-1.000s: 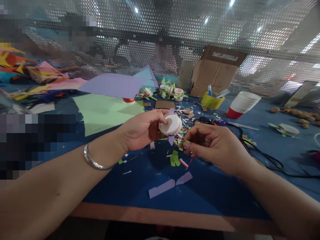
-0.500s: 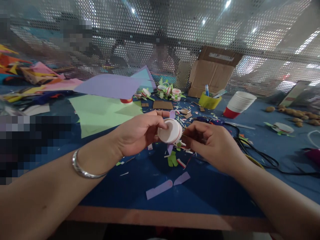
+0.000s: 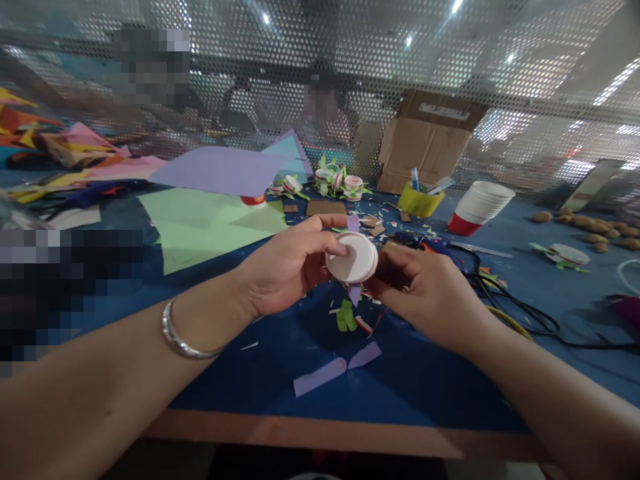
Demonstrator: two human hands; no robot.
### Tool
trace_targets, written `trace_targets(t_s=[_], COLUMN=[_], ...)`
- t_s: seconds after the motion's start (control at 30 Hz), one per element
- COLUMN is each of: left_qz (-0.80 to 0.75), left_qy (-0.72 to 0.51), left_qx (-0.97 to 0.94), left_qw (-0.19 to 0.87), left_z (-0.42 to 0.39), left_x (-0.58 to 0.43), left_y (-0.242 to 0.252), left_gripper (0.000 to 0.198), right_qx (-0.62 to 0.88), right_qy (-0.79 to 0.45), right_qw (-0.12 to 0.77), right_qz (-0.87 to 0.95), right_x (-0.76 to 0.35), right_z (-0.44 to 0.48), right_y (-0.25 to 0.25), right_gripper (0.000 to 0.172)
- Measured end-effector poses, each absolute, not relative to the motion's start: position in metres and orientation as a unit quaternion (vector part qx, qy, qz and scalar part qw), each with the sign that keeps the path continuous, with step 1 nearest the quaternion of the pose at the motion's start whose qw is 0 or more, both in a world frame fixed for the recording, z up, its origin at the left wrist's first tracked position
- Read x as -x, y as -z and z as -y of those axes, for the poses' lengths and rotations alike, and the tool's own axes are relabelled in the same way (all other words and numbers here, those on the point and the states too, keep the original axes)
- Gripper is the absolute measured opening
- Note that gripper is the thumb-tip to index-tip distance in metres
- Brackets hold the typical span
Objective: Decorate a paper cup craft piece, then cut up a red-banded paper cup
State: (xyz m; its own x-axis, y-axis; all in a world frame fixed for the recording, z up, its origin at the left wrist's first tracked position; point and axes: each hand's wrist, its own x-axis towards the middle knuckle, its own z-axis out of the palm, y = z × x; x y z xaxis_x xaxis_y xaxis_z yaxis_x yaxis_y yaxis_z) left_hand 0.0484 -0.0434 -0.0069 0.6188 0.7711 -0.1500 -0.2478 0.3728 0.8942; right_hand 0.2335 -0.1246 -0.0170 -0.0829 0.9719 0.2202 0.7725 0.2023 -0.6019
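Observation:
My left hand [image 3: 295, 263] grips a white round paper cup bottom [image 3: 349, 260], its thumb pressed on the flat face. A thin red line runs round the cup bottom's edge. A purple paper strip [image 3: 353, 223] sticks up behind it, and a purple pointed piece [image 3: 355, 293] hangs below. At its right edge, my right hand [image 3: 417, 283] has its fingers pinched together; what lies between them is hidden. On the table under the hands are a green paper piece [image 3: 345, 316], a cut purple strip [image 3: 320, 377] and a purple pointed scrap [image 3: 365, 355].
Green paper [image 3: 215, 227] and purple paper [image 3: 220, 170] lie left. Several cup-bottom crafts [image 3: 353, 187] stand behind. A yellow holder [image 3: 421, 203], stacked paper cups [image 3: 480, 208], a cardboard box [image 3: 425, 147], a glue gun [image 3: 420, 241] and black cable [image 3: 530, 313] are right.
Both the cup bottom and my left hand have shifted slightly to the right and up. My right fingers now overlap the cup bottom's right edge more closely.

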Motion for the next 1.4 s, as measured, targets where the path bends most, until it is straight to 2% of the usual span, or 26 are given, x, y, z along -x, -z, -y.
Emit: trace_targets(t_s=[0.67,1.03,1.4], left_qz=[-0.294,-0.284,-0.292], left_qy=[-0.328,-0.313,-0.324], left_qx=[-0.460,-0.468,-0.408], left_qw=[0.771,0.776,0.802], left_z=[0.0415,0.0475,0.0450], left_x=[-0.0468,-0.0501,-0.0526], left_y=[0.0064,0.0060,0.0038], left_gripper=[0.043,0.042,0.033], right_qx=[0.597,0.589,0.575], right_qy=[-0.175,-0.161,-0.212], right_qw=[0.312,0.300,0.370], right_qz=[0.718,0.733,0.698], right_x=[-0.2330,-0.2331,-0.2330], right_z=[0.1271,0.1259,0.1286], right_y=[0.0156,0.0158,0.0180], right_gripper=[0.003,0.005,0.003])
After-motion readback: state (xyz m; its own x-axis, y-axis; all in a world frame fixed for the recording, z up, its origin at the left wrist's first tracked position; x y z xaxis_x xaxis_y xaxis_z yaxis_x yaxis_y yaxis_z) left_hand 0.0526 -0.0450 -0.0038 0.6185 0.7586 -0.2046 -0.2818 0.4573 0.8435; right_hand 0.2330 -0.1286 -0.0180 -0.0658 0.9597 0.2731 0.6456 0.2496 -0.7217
